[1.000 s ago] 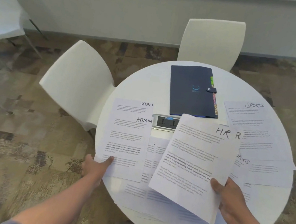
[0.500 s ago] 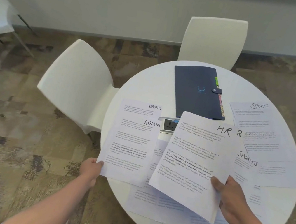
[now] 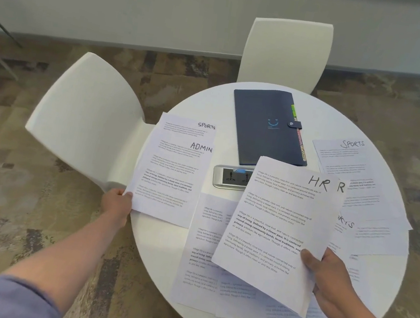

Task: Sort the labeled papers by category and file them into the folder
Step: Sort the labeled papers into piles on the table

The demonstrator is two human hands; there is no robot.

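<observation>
Hands both busy: left hand [image 3: 116,206] pinches the ADMIN sheet [image 3: 169,180] at mid-left, right hand [image 3: 327,282] grips the HR papers [image 3: 274,232] lower right, folder [image 3: 266,126] closed up top.

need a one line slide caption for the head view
Sorting at a round table: right hand lifts HR sheets, left hand grips the ADMIN sheet, folder closed.
</observation>
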